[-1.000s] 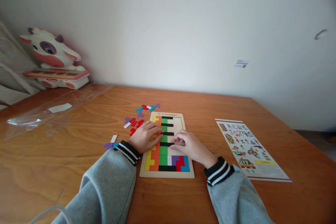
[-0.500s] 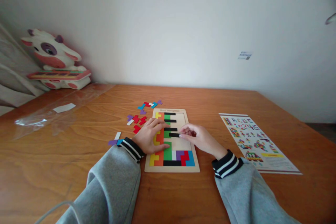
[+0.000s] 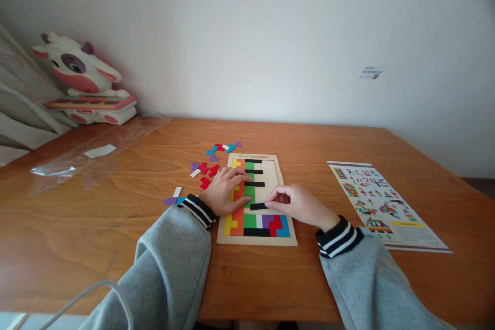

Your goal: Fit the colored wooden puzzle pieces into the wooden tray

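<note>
A wooden puzzle board (image 3: 288, 241) lies on the table, partly filled with coloured pieces. Yellow and orange ones line its left side, green ones (image 3: 249, 220) sit beside them, and white, purple, red and blue ones fill the near end. My right hand (image 3: 299, 204) pinches the right end of a long black puzzle piece (image 3: 257, 207) over the board, just beyond the near rows. Spread over the board's left side, my left hand (image 3: 226, 191) has its fingers apart, fingertips at the green column. Other black bars (image 3: 254, 184) lie across the board farther up.
Loose red, purple, blue and white pieces (image 3: 203, 168) lie left of the board. A printed pattern sheet (image 3: 386, 206) is at the right. Clear plastic wrapping (image 3: 73, 167) and a cow-shaped toy keyboard (image 3: 91, 82) are at the left. A pale cable (image 3: 96, 284) crosses near my left sleeve.
My right hand has brought the black piece nearer to me along the board, toward the near rows. My left hand stays spread on the board. The camera view has shifted slightly.
</note>
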`<state>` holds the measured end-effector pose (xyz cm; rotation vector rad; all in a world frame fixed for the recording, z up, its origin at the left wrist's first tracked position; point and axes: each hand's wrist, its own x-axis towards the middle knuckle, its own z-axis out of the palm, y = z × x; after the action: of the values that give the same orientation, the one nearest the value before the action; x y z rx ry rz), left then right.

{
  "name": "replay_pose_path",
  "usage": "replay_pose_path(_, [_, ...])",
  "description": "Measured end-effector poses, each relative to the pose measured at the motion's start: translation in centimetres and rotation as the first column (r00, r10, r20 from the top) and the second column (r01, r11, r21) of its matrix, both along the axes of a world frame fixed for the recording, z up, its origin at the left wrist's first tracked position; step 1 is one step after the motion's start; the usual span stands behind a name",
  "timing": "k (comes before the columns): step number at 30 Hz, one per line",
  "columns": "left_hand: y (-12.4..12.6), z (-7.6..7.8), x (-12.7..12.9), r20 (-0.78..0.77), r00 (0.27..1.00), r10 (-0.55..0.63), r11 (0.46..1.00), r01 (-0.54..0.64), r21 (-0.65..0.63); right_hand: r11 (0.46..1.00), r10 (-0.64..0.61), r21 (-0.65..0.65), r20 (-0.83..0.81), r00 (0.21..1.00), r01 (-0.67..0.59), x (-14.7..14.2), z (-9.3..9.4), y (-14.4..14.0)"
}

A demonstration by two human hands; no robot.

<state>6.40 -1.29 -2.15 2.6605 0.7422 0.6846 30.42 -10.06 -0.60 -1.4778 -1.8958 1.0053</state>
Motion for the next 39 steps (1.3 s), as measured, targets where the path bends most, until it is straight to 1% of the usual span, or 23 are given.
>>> replay_pose_path(3, [0.0, -0.1, 0.0, 0.006, 1.0, -0.014, 1.0, 0.014, 0.003, 0.996, 0.04, 0.082, 0.047, 0.998, -0.044, -0.3, -0.1, 0.1])
replay_pose_path(5, [0.0, -0.1, 0.0, 0.006, 1.0, -0.02, 1.0, 0.02, 0.002, 0.983, 0.067, 0.164, 0.101, 0.993, -0.083, -0.5, 0.0, 0.1])
replay_pose_path(7, [0.0, -0.1, 0.0, 0.005, 1.0, -0.018, 1.0, 0.018, 0.0, 0.969, 0.083, 0.218, 0.143, 0.986, -0.113, -0.7, 0.1, 0.1])
replay_pose_path(11, [0.0, -0.2, 0.0, 0.003, 1.0, -0.02, 1.0, 0.02, -0.004, 0.952, 0.107, 0.264, 0.191, 0.976, -0.156, -1.1, 0.2, -0.1])
replay_pose_path(15, [0.0, 0.0, 0.0, 0.0, 1.0, -0.028, 0.999, 0.028, -0.016, 0.921, 0.13, 0.327, 0.261, 0.957, -0.214, -1.3, 0.1, -0.2])
replay_pose_path(19, [-0.1, 0.2, 0.0, -0.01, 1.0, -0.022, 0.999, 0.022, -0.025, 0.906, 0.174, 0.34, 0.244, 0.954, -0.252, -1.5, 0.0, -0.2])
replay_pose_path(21, [-0.2, 0.2, 0.0, -0.016, 1.0, -0.027, 0.999, 0.027, -0.024, 0.919, 0.124, 0.345, 0.207, 0.97, -0.191, -1.4, -0.2, 0.0])
replay_pose_path(23, [-0.2, 0.2, -0.1, -0.022, 0.999, -0.038, 0.999, 0.038, -0.022, 0.931, -0.002, 0.36, 0.176, 0.984, -0.063, -1.2, -0.7, 0.3])
replay_pose_path(25, [-0.2, 0.2, -0.1, -0.027, 0.999, -0.046, 0.999, 0.046, -0.021, 0.92, -0.14, 0.386, 0.164, 0.976, 0.067, -1.0, -1.3, 0.9])
replay_pose_path(28, [-0.2, 0.3, -0.1, -0.036, 0.998, -0.056, 0.998, 0.055, -0.025, 0.904, -0.247, 0.4, 0.196, 0.949, 0.153, -1.0, -1.9, 1.7])
replay_pose_path(32, [-0.2, 0.5, -0.1, -0.031, 0.998, -0.047, 0.998, 0.046, -0.034, 0.894, -0.273, 0.415, 0.204, 0.94, 0.17, -1.5, -2.3, 2.4])
replay_pose_path(34, [-0.3, 0.6, -0.1, -0.032, 0.998, -0.048, 0.998, 0.046, -0.039, 0.892, -0.27, 0.415, 0.166, 0.948, 0.181, -1.6, -2.4, 2.7])
replay_pose_path(39, [-0.3, 0.5, -0.1, -0.04, 0.998, -0.055, 0.998, 0.054, -0.044, 0.905, -0.279, 0.351, 0.061, 0.958, 0.241, -1.7, -2.5, 3.1])
